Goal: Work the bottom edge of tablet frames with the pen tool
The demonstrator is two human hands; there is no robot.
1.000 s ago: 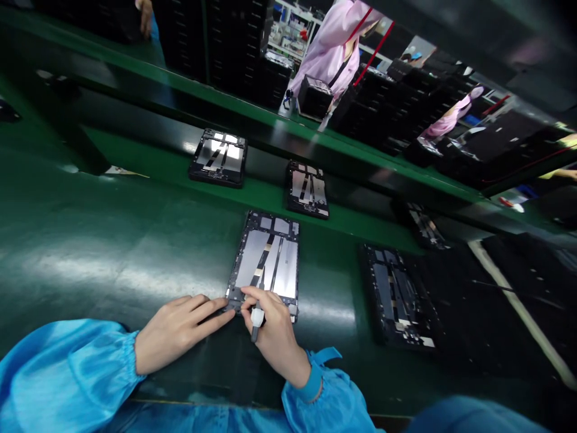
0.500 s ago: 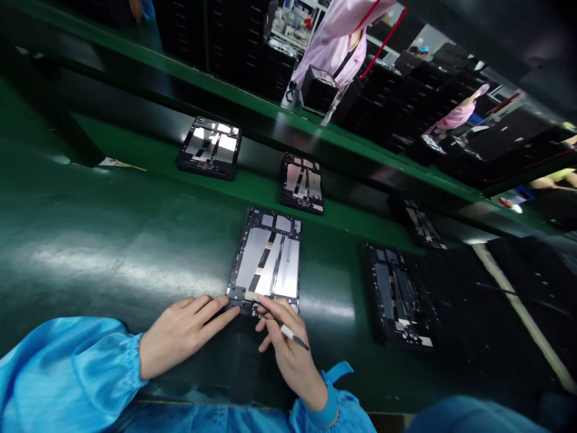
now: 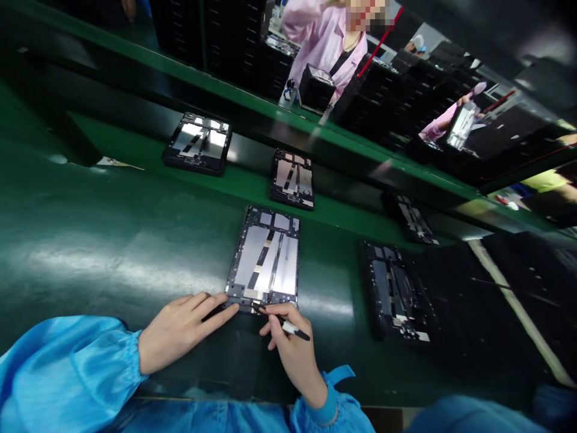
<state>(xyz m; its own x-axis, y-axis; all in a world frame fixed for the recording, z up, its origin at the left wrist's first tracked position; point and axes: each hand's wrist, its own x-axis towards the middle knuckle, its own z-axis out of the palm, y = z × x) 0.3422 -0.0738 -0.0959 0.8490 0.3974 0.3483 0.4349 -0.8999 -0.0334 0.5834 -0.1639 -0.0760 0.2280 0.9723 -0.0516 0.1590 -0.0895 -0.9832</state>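
Observation:
An opened tablet (image 3: 267,260) with a silver back plate and dark ribbon cables lies on the green bench in front of me. My left hand (image 3: 183,329) lies flat beside it, fingers stretched out, fingertips touching its near left corner. My right hand (image 3: 288,349) pinches a thin dark pen-like tool (image 3: 283,323), whose tip rests at the tablet's near edge.
A second opened tablet (image 3: 396,294) lies to the right on the bench. Three more tablets (image 3: 197,143) (image 3: 293,178) (image 3: 412,218) sit on the conveyor belt behind. A person in a pink coat (image 3: 327,42) stands across the line among stacked black trays (image 3: 225,42).
My right hand turned the tool from upright to slanted, with its tip at the tablet's near edge. The tablets on the belt slid left. My left hand stayed put.

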